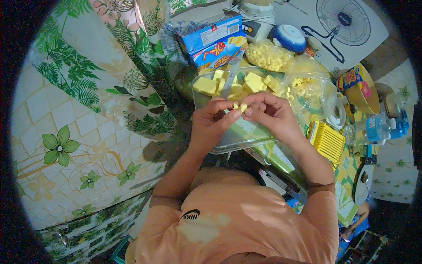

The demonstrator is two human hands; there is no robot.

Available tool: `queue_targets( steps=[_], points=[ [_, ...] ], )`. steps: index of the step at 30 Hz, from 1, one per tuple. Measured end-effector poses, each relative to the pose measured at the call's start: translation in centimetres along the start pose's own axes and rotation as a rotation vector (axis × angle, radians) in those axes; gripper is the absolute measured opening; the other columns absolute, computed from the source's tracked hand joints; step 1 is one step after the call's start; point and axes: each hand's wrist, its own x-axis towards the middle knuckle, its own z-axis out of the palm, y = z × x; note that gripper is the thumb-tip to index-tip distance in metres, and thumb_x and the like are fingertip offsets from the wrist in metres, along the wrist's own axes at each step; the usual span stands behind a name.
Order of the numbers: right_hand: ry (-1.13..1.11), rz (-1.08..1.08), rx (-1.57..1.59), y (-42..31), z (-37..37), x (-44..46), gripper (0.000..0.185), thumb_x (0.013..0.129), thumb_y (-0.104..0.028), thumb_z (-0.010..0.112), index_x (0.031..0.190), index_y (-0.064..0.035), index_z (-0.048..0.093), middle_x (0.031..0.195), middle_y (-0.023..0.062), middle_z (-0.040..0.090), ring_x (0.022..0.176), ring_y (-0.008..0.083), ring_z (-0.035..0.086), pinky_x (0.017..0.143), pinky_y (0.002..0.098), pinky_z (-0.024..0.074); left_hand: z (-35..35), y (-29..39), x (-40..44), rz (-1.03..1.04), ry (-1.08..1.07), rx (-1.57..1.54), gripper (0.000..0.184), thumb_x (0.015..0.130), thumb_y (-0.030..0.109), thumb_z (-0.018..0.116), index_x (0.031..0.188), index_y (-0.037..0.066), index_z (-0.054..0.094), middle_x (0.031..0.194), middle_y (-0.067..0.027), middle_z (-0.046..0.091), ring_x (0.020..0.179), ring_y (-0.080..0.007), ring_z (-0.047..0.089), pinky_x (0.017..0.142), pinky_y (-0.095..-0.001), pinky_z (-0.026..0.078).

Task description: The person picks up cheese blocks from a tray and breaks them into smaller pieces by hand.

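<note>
My left hand (212,119) and my right hand (272,113) meet over a clear plastic tray (215,147), fingertips pinched. A small pale-yellow piece (235,106) is in my left fingertips, and another small yellow piece (244,107) in my right. Just beyond my left fingers a flat, knife-like blade (230,81) points away from me; its near end is hidden, so I cannot tell whether my left hand touches it. Larger yellow blocks (205,86) lie in the far part of the tray, some cut into chunks (255,82).
Behind the tray stand a blue box (215,39), a bag of small yellow cubes (269,56) and a blue bowl (289,38). To the right are another plastic bag (310,88), a yellow slotted rack (326,143) and a water bottle (373,129). A patterned curtain (127,66) hangs left.
</note>
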Motion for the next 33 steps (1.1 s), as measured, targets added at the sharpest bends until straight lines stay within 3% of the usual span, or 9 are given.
queue_targets(
  steps=[4, 7, 13, 16, 19, 22, 28, 33],
  points=[
    [0.018, -0.180, -0.235, 0.0, 0.0, -0.1, 0.021, 0.080, -0.003, 0.065, 0.101, -0.0041, 0.065, 0.095, 0.0011, 0.056, 0.083, 0.0076, 0.053, 0.071, 0.0197, 0.0419, 0.0, 0.1, -0.1, 0.054, -0.023, 0.002, 0.021, 0.077, 0.011, 0.072, 0.094, 0.001, 0.066, 0.091, -0.0035, 0.056, 0.080, -0.0090, 0.053, 0.065, -0.0206, 0.043],
    [0.037, -0.189, -0.213, -0.3, 0.5, -0.3, 0.020, 0.080, -0.003, 0.065, 0.100, -0.0047, 0.066, 0.097, 0.0030, 0.056, 0.085, 0.0080, 0.053, 0.071, 0.0198, 0.0422, 0.3, 0.0, 0.0, 0.164, -0.029, 0.007, 0.015, 0.078, 0.006, 0.066, 0.092, 0.000, 0.065, 0.090, -0.0043, 0.058, 0.076, -0.0106, 0.053, 0.065, -0.0237, 0.044],
    [0.032, -0.209, -0.216, -0.2, 0.5, -0.5, 0.022, 0.079, -0.002, 0.066, 0.101, -0.0047, 0.066, 0.099, 0.0037, 0.057, 0.085, 0.0091, 0.055, 0.072, 0.0207, 0.0430, 0.4, 0.5, -0.2, 0.152, -0.046, -0.007, 0.015, 0.079, 0.006, 0.066, 0.092, 0.000, 0.065, 0.091, -0.0045, 0.058, 0.075, -0.0092, 0.053, 0.061, -0.0222, 0.043],
    [-0.004, -0.200, -0.230, -0.5, 0.2, -0.3, 0.022, 0.079, -0.001, 0.066, 0.100, -0.0043, 0.066, 0.099, 0.0041, 0.059, 0.086, 0.0092, 0.055, 0.073, 0.0218, 0.0438, 0.5, 1.4, -0.3, 0.038, -0.070, -0.048, 0.014, 0.080, 0.006, 0.068, 0.091, 0.000, 0.064, 0.088, -0.0042, 0.058, 0.080, -0.0099, 0.053, 0.068, -0.0233, 0.044],
    [-0.027, -0.110, -0.068, -0.4, 0.2, -0.2, 0.022, 0.080, -0.001, 0.065, 0.102, -0.0022, 0.065, 0.097, 0.0050, 0.062, 0.086, 0.0098, 0.058, 0.074, 0.0225, 0.0462, 0.4, 0.9, -0.2, 0.027, -0.092, -0.156, 0.014, 0.080, 0.005, 0.067, 0.092, -0.001, 0.064, 0.088, -0.0037, 0.057, 0.080, -0.0093, 0.053, 0.068, -0.0226, 0.043],
    [-0.052, 0.088, 0.142, -0.9, 0.1, -0.2, 0.021, 0.080, -0.001, 0.063, 0.102, 0.0021, 0.063, 0.102, 0.0062, 0.058, 0.085, 0.0131, 0.061, 0.076, 0.0263, 0.0516, 0.4, 1.0, -0.1, -0.005, -0.090, -0.071, 0.016, 0.082, 0.009, 0.061, 0.092, -0.003, 0.065, 0.085, -0.0053, 0.059, 0.060, -0.0075, 0.049, 0.053, -0.0218, 0.040],
    [-0.050, 0.206, 0.255, -0.5, -0.4, 0.0, 0.024, 0.080, -0.001, 0.062, 0.104, 0.0038, 0.061, 0.097, 0.0081, 0.060, 0.080, 0.0151, 0.063, 0.074, 0.0274, 0.0533, 0.5, 0.8, -0.1, -0.180, -0.063, -0.242, 0.020, 0.083, 0.011, 0.059, 0.095, -0.004, 0.064, 0.074, -0.0040, 0.059, 0.053, -0.0084, 0.048, 0.048, -0.0223, 0.038],
    [-0.034, 0.183, 0.297, -0.3, -0.6, 0.1, 0.025, 0.080, 0.000, 0.062, 0.105, 0.0035, 0.061, 0.099, 0.0075, 0.060, 0.080, 0.0150, 0.063, 0.074, 0.0274, 0.0531, 0.1, 0.9, 0.1, -0.229, -0.052, -0.254, 0.020, 0.083, 0.012, 0.059, 0.096, -0.003, 0.064, 0.067, -0.0019, 0.057, 0.051, -0.0079, 0.047, 0.047, -0.0223, 0.037]
  ],
)
